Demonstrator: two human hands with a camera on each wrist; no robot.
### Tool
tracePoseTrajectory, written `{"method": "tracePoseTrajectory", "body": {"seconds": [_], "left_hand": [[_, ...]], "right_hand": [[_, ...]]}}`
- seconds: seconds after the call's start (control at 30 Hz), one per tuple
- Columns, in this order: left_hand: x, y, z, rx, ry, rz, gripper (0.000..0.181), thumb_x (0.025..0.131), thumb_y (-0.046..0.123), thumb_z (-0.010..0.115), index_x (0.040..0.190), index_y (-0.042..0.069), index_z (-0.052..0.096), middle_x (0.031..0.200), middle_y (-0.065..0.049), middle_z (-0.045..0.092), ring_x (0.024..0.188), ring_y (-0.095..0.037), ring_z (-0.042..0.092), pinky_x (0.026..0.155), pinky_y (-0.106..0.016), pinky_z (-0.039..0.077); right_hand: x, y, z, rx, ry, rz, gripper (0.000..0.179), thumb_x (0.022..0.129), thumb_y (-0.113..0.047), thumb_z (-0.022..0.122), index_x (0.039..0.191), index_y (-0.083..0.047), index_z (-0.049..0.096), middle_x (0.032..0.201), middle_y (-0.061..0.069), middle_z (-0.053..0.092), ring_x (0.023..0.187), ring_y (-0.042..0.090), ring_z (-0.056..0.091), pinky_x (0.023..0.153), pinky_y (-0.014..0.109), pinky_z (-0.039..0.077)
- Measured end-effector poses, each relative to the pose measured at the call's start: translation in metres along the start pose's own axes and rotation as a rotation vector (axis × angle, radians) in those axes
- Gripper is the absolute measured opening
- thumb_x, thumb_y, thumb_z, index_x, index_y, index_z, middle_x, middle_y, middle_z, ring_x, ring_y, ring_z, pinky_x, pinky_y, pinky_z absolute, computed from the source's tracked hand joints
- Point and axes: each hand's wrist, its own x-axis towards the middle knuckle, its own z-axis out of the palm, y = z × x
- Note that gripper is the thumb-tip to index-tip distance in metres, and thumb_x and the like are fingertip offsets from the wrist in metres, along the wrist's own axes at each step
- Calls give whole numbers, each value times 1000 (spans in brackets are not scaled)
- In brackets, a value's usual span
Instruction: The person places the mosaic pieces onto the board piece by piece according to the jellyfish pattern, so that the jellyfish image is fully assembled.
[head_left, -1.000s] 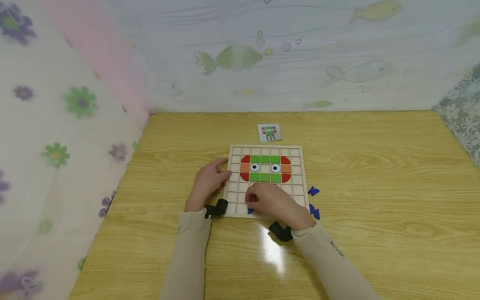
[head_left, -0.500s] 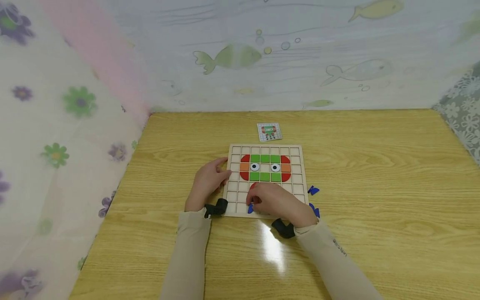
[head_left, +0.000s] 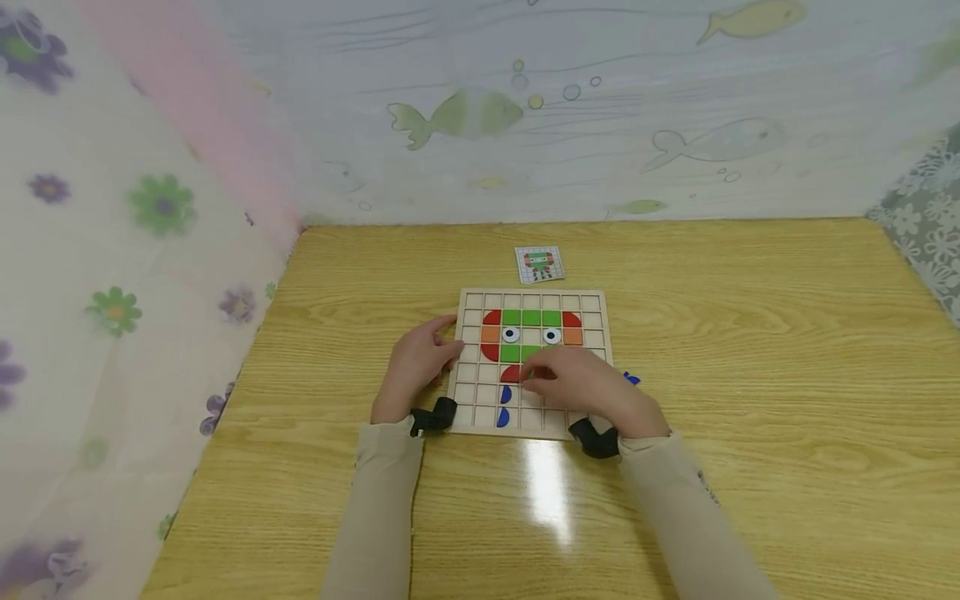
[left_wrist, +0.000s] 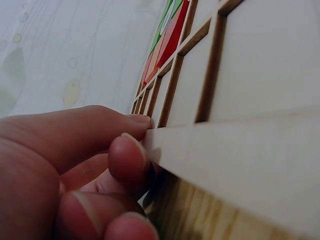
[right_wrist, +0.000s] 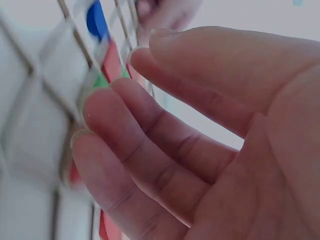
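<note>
A wooden grid board (head_left: 465,392) lies on the table with red, green and orange tiles in its cells and two round eye pieces (head_left: 511,334). My left hand (head_left: 420,358) holds the board's left edge, its fingertips right at the rim in the left wrist view. Over the lower middle of the board is my right hand (head_left: 581,379). Its fingers are loosely bent with nothing between them in the right wrist view. Just left of it, two blue half-round pieces (head_left: 503,417) sit one below the other, under a red curved piece (head_left: 511,374).
Behind the board lies a small picture card (head_left: 539,265) printed with a coloured figure on a grid. Loose blue pieces (head_left: 632,379) lie on the table beside the board's right edge, partly covered by the right hand. A patterned wall stands at the table's back edge.
My right hand has left the lower blue piece and moved right and up, uncovering two blue pieces and more of the red one. The left hand stays at the board's edge.
</note>
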Motion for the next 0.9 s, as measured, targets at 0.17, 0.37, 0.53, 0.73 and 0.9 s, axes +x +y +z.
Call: {"method": "tracePoseTrajectory", "body": {"seconds": [0.17, 0.37, 0.53, 0.73, 0.9], "left_hand": [[0, -1, 0, -15, -7, -20, 49, 84, 29, 56, 131, 26, 44, 60, -2, 58, 40, -20, 51, 40, -29, 38], [-1, -2, 0, -24, -8, -31, 48, 84, 30, 56, 130, 28, 44, 61, -2, 59, 41, -21, 51, 40, -29, 39], [0, -2, 1, -37, -8, -24, 47, 84, 31, 57, 129, 28, 45, 62, -2, 59, 41, -21, 51, 40, -31, 41], [0, -3, 3, -49, 2, -24, 46, 84, 31, 58, 129, 28, 47, 62, -2, 59, 41, -20, 50, 39, -31, 41], [2, -3, 4, -44, 14, -27, 46, 83, 31, 58, 128, 29, 47, 63, -2, 58, 41, -21, 50, 39, -32, 41]], "right_hand": [[-10, 18, -22, 13, 52, 77, 15, 87, -25, 56, 97, -18, 65, 88, -5, 59, 78, 14, 50, 72, 31, 42], [-21, 38, -36, 30, 54, 136, 19, 88, -26, 55, 102, -16, 63, 90, 0, 59, 81, 17, 51, 72, 34, 41], [-29, 57, -42, 63, 51, 182, 20, 86, -23, 57, 103, -12, 61, 89, 2, 57, 81, 19, 50, 70, 33, 42], [-38, 74, -46, 103, 21, 210, 20, 82, -17, 62, 100, -9, 61, 89, 2, 58, 80, 18, 51, 72, 33, 42], [-46, 82, -49, 130, -13, 189, 19, 81, -13, 61, 100, -8, 61, 92, 3, 59, 81, 17, 51, 73, 34, 42]]}}
